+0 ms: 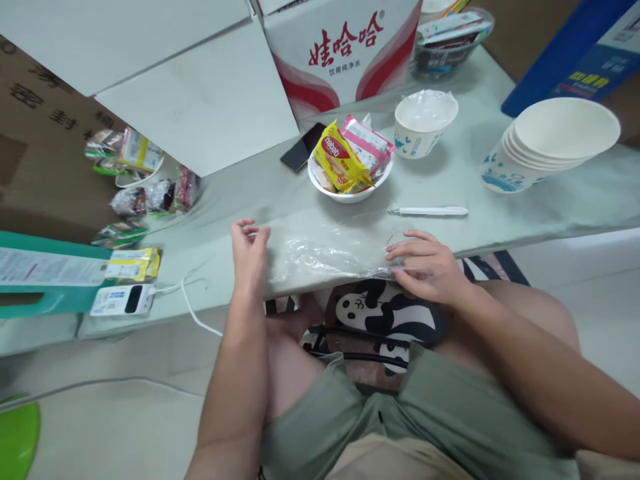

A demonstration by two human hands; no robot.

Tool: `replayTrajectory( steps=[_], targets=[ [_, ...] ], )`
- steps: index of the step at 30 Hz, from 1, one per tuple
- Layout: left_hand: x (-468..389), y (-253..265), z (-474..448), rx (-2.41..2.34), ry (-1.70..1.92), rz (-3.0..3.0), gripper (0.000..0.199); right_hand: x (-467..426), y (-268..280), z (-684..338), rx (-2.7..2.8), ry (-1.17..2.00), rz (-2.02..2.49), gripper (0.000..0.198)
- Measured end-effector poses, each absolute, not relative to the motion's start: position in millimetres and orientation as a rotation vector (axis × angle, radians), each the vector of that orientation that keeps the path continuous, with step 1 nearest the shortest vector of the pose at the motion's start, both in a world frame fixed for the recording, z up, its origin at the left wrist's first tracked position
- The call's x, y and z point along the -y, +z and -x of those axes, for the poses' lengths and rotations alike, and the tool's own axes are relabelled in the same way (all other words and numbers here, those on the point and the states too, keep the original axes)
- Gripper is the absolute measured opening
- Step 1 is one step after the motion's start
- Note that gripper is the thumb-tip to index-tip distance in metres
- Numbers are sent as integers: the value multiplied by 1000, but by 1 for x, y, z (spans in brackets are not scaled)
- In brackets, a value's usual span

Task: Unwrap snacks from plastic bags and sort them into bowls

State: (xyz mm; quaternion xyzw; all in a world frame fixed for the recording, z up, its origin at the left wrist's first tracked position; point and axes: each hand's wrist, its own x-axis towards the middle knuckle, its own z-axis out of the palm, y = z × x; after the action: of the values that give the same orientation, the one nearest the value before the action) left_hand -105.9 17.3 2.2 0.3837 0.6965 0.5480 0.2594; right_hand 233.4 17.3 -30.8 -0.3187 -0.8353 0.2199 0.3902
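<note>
A clear, crinkled plastic bag (327, 253) lies flat along the table's front edge, between my two hands. At its left end my left hand (249, 255) is closed, with fingertips and thumb brought together on the thin plastic. My right hand (427, 265) pinches the right end between thumb and fingers, the other fingers curved over it. Just behind the bag is a white bowl (347, 198) filled with wrapped snacks, a yellow packet (341, 160) and a pink-edged packet (367, 143) on top. A white pen (433, 211) lies beyond my right hand.
A phone (304, 148) lies behind the bowl, against a white-and-red carton (345, 53). To the right stand a plastic-lined paper cup (425, 127) and stacked paper cups (545, 147). Wrapped snacks (145, 197) and a white power bank (123, 301) with a cable are on the left.
</note>
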Motion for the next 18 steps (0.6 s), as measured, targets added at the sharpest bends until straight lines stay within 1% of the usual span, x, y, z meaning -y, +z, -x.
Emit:
replayTrajectory(
  steps=[1, 2, 3, 4, 5, 6, 7, 8, 9, 11, 14, 18],
  targets=[
    [-9, 4, 110, -1781, 1569, -1170, 24, -19, -33, -234, 2102, 564, 828, 35],
    [-1, 7, 114, -1620, 1575, -1308, 31, -21, -34, -234, 2082, 568, 840, 36],
    [7, 11, 116, -1449, 1486, -1432, 45, -23, -35, -233, 2064, 576, 848, 38],
    [13, 14, 117, -1317, 1326, -1538, 55, -24, -36, -233, 2043, 592, 863, 39],
    [19, 18, 117, -1248, 1132, -1620, 61, -26, -36, -232, 2017, 616, 886, 41],
    [22, 20, 116, -1245, 939, -1682, 63, -27, -36, -231, 1988, 647, 917, 43],
    [24, 22, 114, -1293, 777, -1727, 60, -28, -36, -230, 1959, 680, 950, 45],
    [24, 22, 111, -1371, 664, -1757, 52, -29, -35, -228, 1935, 713, 983, 45],
    [23, 20, 109, -1455, 604, -1771, 41, -29, -34, -227, 1911, 738, 1017, 44],
    [17, 14, 106, -1577, 633, -1759, 22, -30, -30, -224, 1872, 758, 1088, 36],
    [3, 3, 105, -1670, 827, -1662, 21, -32, -24, -221, 1759, 816, 1242, 24],
    [-17, -4, 102, -1678, 995, -1548, 14, -38, -19, -221, 1567, 983, 1357, 25]
  ],
)
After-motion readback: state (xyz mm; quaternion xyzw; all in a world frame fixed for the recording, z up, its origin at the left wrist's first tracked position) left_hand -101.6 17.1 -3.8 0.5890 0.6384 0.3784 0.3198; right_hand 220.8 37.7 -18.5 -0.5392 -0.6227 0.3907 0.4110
